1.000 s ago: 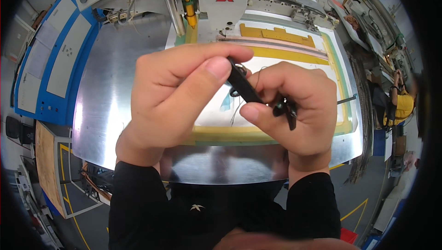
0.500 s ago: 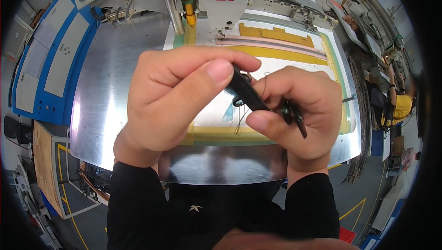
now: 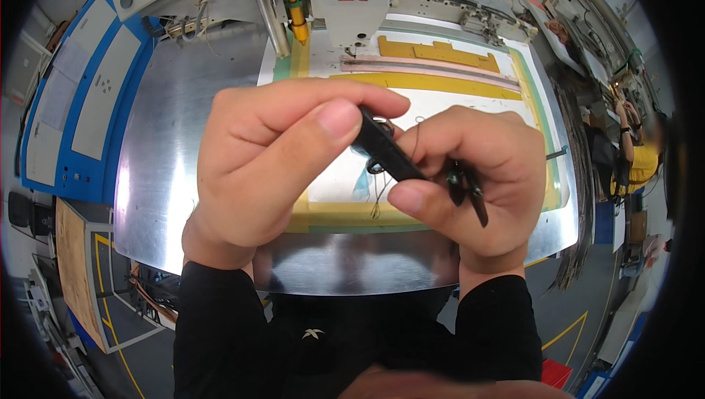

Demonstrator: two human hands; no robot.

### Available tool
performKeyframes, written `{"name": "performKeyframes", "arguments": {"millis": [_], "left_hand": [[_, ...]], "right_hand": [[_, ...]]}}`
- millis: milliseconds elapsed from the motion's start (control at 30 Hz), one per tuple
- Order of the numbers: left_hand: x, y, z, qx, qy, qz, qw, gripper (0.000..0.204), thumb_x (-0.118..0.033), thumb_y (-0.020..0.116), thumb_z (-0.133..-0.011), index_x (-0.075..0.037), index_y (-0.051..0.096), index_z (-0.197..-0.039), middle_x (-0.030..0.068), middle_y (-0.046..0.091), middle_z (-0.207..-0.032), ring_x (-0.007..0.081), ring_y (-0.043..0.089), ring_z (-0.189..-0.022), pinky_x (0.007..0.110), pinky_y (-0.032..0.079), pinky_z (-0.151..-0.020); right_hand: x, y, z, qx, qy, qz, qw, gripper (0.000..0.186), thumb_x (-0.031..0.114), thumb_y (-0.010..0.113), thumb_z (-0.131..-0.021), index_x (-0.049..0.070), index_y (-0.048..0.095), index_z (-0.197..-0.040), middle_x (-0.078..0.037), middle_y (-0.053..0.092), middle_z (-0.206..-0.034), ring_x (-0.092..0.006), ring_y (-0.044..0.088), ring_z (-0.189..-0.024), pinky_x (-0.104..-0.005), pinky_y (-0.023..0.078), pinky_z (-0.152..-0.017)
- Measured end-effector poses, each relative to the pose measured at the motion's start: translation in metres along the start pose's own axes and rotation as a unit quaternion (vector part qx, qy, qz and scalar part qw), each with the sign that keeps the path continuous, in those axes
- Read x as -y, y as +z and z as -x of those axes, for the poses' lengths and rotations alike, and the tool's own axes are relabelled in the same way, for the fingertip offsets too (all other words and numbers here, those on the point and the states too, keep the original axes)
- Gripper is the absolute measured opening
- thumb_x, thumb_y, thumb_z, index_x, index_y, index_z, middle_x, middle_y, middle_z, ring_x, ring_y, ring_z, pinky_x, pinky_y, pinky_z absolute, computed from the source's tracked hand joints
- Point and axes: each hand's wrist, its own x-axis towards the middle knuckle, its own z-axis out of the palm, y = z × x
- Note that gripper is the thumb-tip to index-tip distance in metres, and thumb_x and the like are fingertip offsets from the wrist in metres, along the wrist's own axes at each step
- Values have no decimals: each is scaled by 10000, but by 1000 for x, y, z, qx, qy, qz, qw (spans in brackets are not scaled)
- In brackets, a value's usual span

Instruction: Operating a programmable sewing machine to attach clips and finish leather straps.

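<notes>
A short, narrow black strip point(image 3: 389, 151), strap-like, slants between my hands above the work surface. My left hand point(image 3: 253, 153) is closed, pinching its upper left end between thumb and fingers. My right hand point(image 3: 499, 168) pinches the lower right end, thumb below and fingers curled. Dark, pointed blades point(image 3: 476, 204) stick out of the right palm, like small thread snips; their handles are mostly hidden. Loose dark threads point(image 3: 377, 197) dangle beneath the strip, and dark ring-like loops show behind it.
Ahead stands a sewing machine head point(image 3: 349, 6) with a brass-coloured part point(image 3: 297, 17) beside it. Under my hands lies a white sheet edged with yellow and green tape point(image 3: 352, 215), on a metal table point(image 3: 169, 142). Yellow templates point(image 3: 440, 54) lie farther back. Someone in yellow point(image 3: 645, 168) is at far right.
My left hand and its end of the strip have shifted slightly left. The strip tilts a little differently; both hands keep their hold.
</notes>
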Motion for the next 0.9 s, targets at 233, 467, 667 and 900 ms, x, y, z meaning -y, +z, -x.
{"name": "performKeyframes", "arguments": {"millis": [233,467,667,900], "left_hand": [[1,-1,0,7,9,-3,1000,480,-267,601,-1025,178,713,-1167,235,772,-1038,241,768,-919,325,592,-881],[1,-2,0,14,8,-1,1000,470,-260,590,-1031,173,709,-1171,232,770,-1023,246,766,-929,327,589,-893],[4,-1,-2,3,13,-6,1000,414,-250,639,-996,120,645,-1183,211,748,-1096,234,723,-1008,337,547,-961],[15,5,-3,-10,22,-41,999,924,-224,980,-647,2,483,-1392,157,703,-1226,229,684,-1116,349,513,-1025]], "right_hand": [[0,-1,0,1,-15,-3,1000,243,119,894,-771,-39,752,-890,-18,655,-656,-81,571,-578,-217,422,-573],[-1,-2,-1,-1,-25,-3,1000,237,124,887,-778,-38,758,-893,-19,644,-637,-86,571,-561,-224,422,-560],[7,-7,-1,-37,41,20,998,248,121,847,-776,-28,769,-958,-35,691,-742,-84,611,-675,-227,445,-638],[2,-4,-2,-144,21,1,989,168,77,788,-874,-38,766,-995,-70,745,-897,-98,661,-788,-225,484,-712]]}}
